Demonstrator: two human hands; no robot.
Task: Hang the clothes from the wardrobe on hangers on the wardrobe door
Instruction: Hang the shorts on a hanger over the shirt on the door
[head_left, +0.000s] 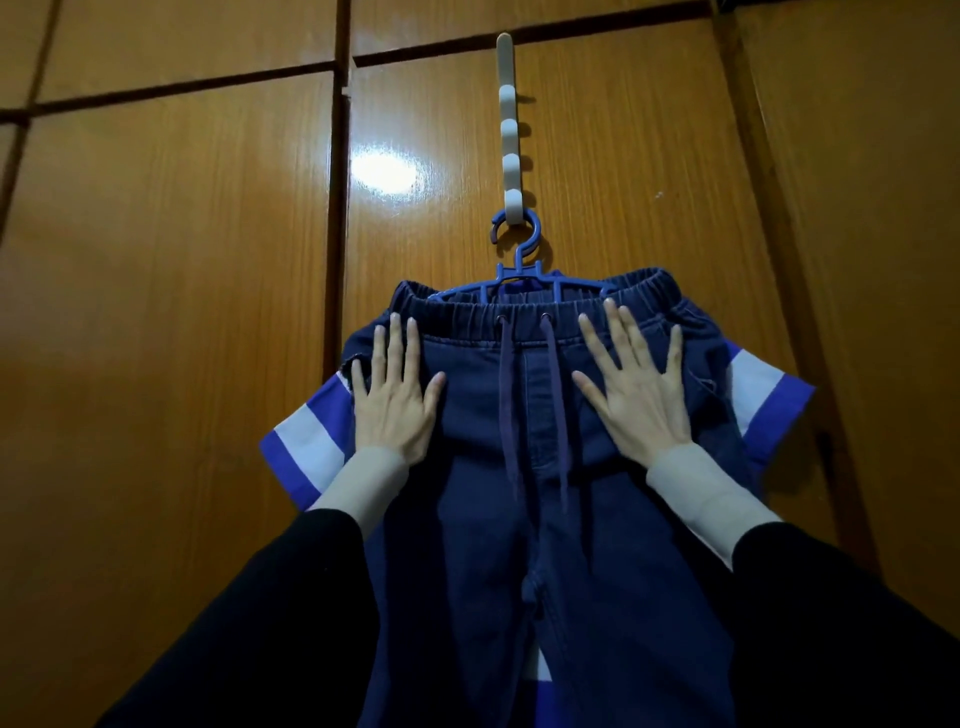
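Head view:

- Wardrobe door (156, 312): brown wood panels with a glossy finish, dark grooves between the panels, a bright light glare near the middle.
- Hook strip (510, 140): white, vertical, fixed at the upper edge of the door; four rounded pegs one under another.
- Hanger (519, 270): blue plastic, its hook looped over the lowest peg of the hook strip; a second blue hook shows just beside the first, so more than one hanger may hang there, though this cannot be told for certain.
- Trousers (519, 545): dark blue denim, elastic waistband uppermost, hung on the hanger and lying flat against the door; the legs run down out of view at the bottom edge.
- Drawstring (506, 415): two dark blue cords dangling from the waistband eyelets down the trouser front.
- Shirt (306, 457): blue and white striped, hanging behind the trousers; its short sleeves stick out on both sides, and a strip shows between the trouser legs low down.
- Left hand (395, 405): flat, fingers straight and together, palm pressed on the left side of the trousers below the waistband; grasping nothing.
- Right hand (636, 400): flat, fingers straight and spread, pressed on the right side of the trousers; grasping nothing.
- Sleeves (270, 623): black outer sleeves over pale cuffs on both arms.
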